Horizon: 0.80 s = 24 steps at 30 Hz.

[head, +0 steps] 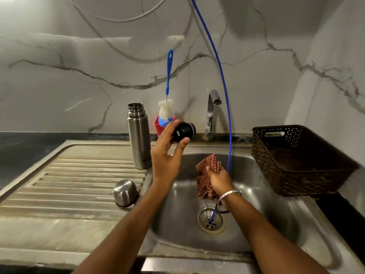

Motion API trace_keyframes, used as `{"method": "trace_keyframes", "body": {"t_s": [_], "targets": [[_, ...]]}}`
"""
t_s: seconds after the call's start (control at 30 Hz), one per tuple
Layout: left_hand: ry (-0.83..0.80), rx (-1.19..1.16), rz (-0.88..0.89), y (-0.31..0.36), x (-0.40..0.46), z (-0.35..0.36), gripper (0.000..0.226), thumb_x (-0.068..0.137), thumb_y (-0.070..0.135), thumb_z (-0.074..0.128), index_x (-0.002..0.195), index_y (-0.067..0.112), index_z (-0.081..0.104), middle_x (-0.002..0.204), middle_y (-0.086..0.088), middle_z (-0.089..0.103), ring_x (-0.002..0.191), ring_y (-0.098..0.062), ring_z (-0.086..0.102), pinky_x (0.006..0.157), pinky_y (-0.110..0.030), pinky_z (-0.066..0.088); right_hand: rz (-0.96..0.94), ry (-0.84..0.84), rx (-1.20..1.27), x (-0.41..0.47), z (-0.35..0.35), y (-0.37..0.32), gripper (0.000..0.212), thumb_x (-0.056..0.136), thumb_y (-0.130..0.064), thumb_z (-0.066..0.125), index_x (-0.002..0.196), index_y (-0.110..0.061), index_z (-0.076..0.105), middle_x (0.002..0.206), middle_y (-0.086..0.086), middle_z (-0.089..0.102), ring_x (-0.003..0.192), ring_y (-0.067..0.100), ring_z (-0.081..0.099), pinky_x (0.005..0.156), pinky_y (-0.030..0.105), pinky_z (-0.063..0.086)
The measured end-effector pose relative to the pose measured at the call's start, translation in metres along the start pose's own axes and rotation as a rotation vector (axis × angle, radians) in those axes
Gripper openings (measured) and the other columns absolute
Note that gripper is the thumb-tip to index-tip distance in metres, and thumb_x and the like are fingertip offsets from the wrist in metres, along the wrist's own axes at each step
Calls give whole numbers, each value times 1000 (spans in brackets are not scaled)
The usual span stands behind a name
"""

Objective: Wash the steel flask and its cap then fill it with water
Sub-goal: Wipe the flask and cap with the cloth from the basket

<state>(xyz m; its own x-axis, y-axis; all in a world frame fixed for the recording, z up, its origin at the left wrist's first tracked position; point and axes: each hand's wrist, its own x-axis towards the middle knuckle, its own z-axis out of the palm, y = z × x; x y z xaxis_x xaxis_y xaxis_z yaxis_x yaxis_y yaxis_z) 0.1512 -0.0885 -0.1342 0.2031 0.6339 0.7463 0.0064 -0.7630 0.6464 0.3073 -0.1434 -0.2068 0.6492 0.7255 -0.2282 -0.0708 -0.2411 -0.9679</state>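
Left hand: left hand (167,155) raised over the near-left rim of the stainless steel sink basin (276,224); fingers (169,127) and thumb pinch the round black stopper cap (183,131).
Right hand: right hand (219,180) low inside the basin, fingers clenched round a crumpled red checked cloth (207,175).
Flask: tall cylindrical steel flask (138,137) upright and open-mouthed on the ribbed steel draining bench (69,184), just left of the basin, apart from both hands.
Cup lid: domed steel cup lid (125,192) mouth-down on the ribs, near the basin edge.
Tap: chrome tap (212,113) shows no running water.
Risk 1: cap held by fingertips only; once wet or soapy, likely to slip and drop into the basin.
Risk 2: left forearm passes close to the flask; a sideways sweep could topple it on the uneven ribs.
Risk 3: thin blue hose (223,80) hangs down into the drain (210,220), beside the right wrist; wiping could snag it.
Risk 4: cloth could cover the drain if released.
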Motion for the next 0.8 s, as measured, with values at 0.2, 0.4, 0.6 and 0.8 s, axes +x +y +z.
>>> {"method": "trace_keyframes", "body": {"t_s": [0.2, 0.4, 0.6, 0.8], "targets": [[-376, 355, -308, -62, -26, 14, 44, 92, 22, 72, 135, 23, 63, 128, 5, 69, 119, -9, 64, 103, -20, 47, -21, 24, -72, 5, -9, 0, 19, 99, -30, 59, 111, -21, 69, 118, 9, 71, 106, 30, 67, 99, 48, 52], [-602, 385, -197, -69, -32, 4, 48, 89, 15, 75, 136, 16, 64, 131, 2, 67, 124, -11, 61, 108, -20, 42, -81, 110, -52, 6, -8, -4, 30, 101, -30, 58, 123, -10, 64, 106, 9, 68, 93, 26, 63, 86, 35, 49], [-471, 246, -328, -80, -35, 4, 37, 100, 20, 62, 136, 10, 63, 127, -5, 69, 115, -15, 65, 99, -24, 52, -149, 56, -103, -5, -21, -9, 6, 98, -17, 63, 101, -14, 67, 85, -1, 66, 84, 21, 66, 62, 20, 50], [-435, 31, -569, -82, -39, 3, 33, 111, 26, 36, 121, 10, 63, 108, -12, 66, 81, -16, 61, 62, -13, 49, -327, -71, -137, -12, -20, -17, 15, 96, -13, 65, 110, -20, 65, 99, -3, 69, 102, 20, 66, 71, 23, 50]]}}
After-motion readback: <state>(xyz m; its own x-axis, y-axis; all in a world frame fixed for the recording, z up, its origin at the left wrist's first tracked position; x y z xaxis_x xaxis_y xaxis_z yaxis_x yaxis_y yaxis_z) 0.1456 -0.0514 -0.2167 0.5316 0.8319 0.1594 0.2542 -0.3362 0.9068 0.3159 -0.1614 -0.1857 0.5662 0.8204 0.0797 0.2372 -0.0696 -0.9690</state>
